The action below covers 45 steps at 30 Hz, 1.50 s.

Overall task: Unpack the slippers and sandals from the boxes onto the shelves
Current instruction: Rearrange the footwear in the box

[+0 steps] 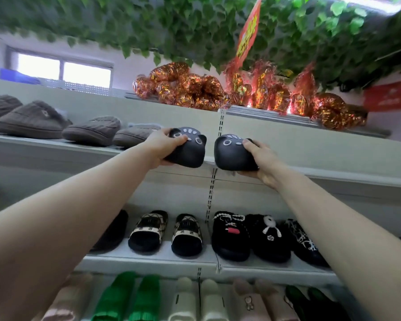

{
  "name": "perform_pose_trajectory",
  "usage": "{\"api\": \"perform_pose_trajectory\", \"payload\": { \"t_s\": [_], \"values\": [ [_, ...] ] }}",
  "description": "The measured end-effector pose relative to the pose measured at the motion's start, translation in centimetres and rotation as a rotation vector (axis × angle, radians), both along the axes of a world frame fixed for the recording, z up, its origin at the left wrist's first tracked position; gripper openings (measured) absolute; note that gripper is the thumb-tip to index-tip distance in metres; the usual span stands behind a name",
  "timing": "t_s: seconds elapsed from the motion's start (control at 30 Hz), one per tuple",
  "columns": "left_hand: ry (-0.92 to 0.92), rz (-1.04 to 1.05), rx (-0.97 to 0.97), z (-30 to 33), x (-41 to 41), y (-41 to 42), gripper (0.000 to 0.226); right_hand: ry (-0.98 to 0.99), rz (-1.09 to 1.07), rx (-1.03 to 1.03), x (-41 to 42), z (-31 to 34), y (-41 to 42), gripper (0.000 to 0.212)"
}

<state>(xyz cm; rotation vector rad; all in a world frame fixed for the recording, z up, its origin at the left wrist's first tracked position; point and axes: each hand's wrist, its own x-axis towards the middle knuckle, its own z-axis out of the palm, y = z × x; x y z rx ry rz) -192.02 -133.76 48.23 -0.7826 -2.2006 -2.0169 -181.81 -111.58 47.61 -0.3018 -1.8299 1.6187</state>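
Green ivy spans twelve o'clock, a red sign hangs at one, foil packets lie below it, and a window shows at ten.

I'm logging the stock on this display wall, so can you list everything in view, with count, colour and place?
black cat-face slippers: two, black with grey marks, one in each hand at the upper shelf's edge
knitted slippers: about four visible, grey-brown, upper shelf, left
foil-wrapped bundles: a heap, red-gold, top ledge
plaid slides: two, black and cream, middle shelf
fuzzy black slippers: about three, black with white trim, middle shelf, right
green slippers: two, bright green, bottom row
cream slippers: two, bottom row
leaf garland: green, overhead
hanging sign: one, red
left hand: grips one slipper
right hand: grips the other
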Motion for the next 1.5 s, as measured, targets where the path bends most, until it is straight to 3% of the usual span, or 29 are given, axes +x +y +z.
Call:
{"api": "perform_pose_trajectory", "payload": {
  "t_s": [0.1,0.2,0.27,0.3,0.43,0.8,1.0,1.2,1.5],
  "values": [
    [0.287,0.242,-0.202,0.0,-2.7,1.3,0.043,-0.093,-0.14,0.217,-2.2,0.3,1.2,0.057],
    [0.299,0.094,-0.288,-0.9,-4.3,2.1,0.072,-0.164,-0.198,0.576,-2.9,-0.2,1.4,0.079],
    [0.371,0.055,-0.361,-1.5,-5.0,2.7,0.091,-0.08,-0.177,0.733,-3.5,-0.8,1.5,0.078],
    [0.417,0.071,-0.372,-1.7,-5.3,3.2,0.09,-0.05,-0.18,0.78,-4.0,-1.0,1.6,0.074],
    [0.55,0.212,-0.392,-2.1,-6.7,5.5,0.075,-0.071,-0.21,0.845,-6.6,-0.9,2.5,0.059],
    [0.584,0.425,-0.558,-2.6,-8.9,9.4,0.074,-0.073,-0.199,0.965,-9.8,-0.9,5.9,0.053],
    [0.625,0.406,-0.548,-3.2,-8.2,8.6,0.073,-0.068,-0.244,1.085,-8.7,-1.2,5.6,0.056],
    [0.951,0.37,-0.514,-6.8,-3.8,5.3,0.057,-0.096,-0.349,1.317,-3.9,-4.4,4.2,0.052],
    [1.113,0.182,-0.607,-17.6,4.5,0.8,0.047,-0.271,-0.35,1.457,7.5,-16.5,0.4,0.052]
  ]
}}
